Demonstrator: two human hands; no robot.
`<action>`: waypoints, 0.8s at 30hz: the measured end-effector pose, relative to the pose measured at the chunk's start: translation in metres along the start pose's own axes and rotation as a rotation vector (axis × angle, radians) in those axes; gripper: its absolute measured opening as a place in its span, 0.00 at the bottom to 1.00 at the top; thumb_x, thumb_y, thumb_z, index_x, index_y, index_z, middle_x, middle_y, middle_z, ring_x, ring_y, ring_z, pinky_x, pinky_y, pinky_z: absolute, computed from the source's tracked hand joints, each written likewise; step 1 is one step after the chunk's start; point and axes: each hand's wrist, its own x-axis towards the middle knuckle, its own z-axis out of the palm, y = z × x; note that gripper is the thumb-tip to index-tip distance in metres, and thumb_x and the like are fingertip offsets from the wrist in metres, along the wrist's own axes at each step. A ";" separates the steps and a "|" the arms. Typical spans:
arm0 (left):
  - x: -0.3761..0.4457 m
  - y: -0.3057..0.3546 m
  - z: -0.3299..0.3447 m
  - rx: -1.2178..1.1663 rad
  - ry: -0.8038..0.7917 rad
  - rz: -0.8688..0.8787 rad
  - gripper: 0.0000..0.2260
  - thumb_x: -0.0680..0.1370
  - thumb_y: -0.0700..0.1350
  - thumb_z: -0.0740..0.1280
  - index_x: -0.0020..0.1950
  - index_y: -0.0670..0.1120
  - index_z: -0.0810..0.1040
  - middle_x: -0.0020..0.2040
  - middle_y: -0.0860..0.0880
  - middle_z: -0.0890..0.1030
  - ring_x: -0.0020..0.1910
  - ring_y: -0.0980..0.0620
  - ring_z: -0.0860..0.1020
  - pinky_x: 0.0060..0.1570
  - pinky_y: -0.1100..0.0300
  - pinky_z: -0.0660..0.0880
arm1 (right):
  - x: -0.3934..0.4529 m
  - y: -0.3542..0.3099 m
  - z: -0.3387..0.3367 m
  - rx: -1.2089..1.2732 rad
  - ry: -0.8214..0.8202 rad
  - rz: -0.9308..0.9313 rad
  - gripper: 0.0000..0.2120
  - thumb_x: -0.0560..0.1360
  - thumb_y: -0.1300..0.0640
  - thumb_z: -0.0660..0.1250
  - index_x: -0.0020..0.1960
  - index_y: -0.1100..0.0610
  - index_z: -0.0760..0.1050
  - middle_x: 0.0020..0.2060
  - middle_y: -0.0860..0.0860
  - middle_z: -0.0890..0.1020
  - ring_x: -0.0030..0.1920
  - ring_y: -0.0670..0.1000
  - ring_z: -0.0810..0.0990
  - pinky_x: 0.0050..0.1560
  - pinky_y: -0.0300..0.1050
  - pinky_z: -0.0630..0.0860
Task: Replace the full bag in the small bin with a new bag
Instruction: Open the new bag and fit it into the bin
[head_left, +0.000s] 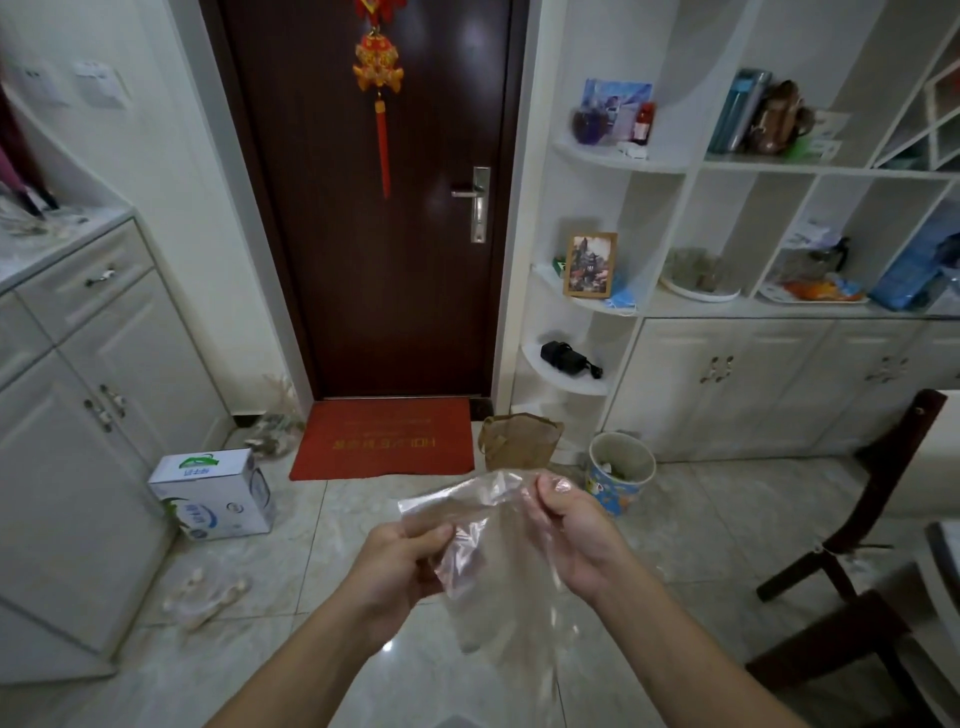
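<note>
The fingers (434, 535) of the left hand (400, 564) are curled, and a fold of a clear bag (483, 551) is pinched between them and the thumb. The thumb and fingers of the right hand (571, 530) are likewise closed on the bag's upper edge, slightly higher and further forward. The bag is held between the two hands above the floor (337, 519); its top is stretched from one grip to the other, and the rest hangs down, thin and see-through, between the forearms.

Beyond the right hand, a small bin (621, 473) with a blue patterned wall is seen standing on the floor near the foot of a white shelf unit (691, 171). Some contents are visible inside it; whether a liner is fitted cannot be told. Just left of the bin, a brown paper bag (519, 441) is set upright. A red mat (384, 439) is laid before a dark door (374, 260), on which a red ornament (378, 62) is hung. A white carton (213, 493) is placed on the floor beside a grey cabinet (78, 415) at the left. Part of a dark wooden chair (883, 493) is seen at the right.
</note>
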 end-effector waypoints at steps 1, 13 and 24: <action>0.002 0.000 -0.003 -0.004 0.013 -0.016 0.07 0.78 0.36 0.65 0.48 0.36 0.82 0.34 0.43 0.81 0.31 0.49 0.80 0.35 0.56 0.79 | 0.004 -0.002 -0.004 -0.022 0.072 -0.013 0.09 0.81 0.64 0.59 0.45 0.61 0.75 0.35 0.54 0.78 0.31 0.47 0.77 0.31 0.38 0.77; 0.009 0.012 -0.003 -0.219 0.159 0.027 0.09 0.70 0.40 0.75 0.47 0.36 0.83 0.42 0.37 0.85 0.37 0.44 0.83 0.36 0.55 0.80 | -0.023 0.001 -0.015 -0.248 -0.166 0.285 0.27 0.68 0.41 0.75 0.57 0.60 0.82 0.56 0.62 0.83 0.56 0.61 0.81 0.54 0.51 0.76; 0.007 0.012 -0.008 -0.245 0.263 0.102 0.12 0.76 0.48 0.70 0.41 0.40 0.75 0.28 0.46 0.78 0.23 0.53 0.75 0.22 0.65 0.72 | -0.015 0.005 -0.019 -0.274 0.132 0.054 0.10 0.80 0.67 0.61 0.49 0.63 0.81 0.34 0.54 0.77 0.23 0.43 0.72 0.23 0.33 0.72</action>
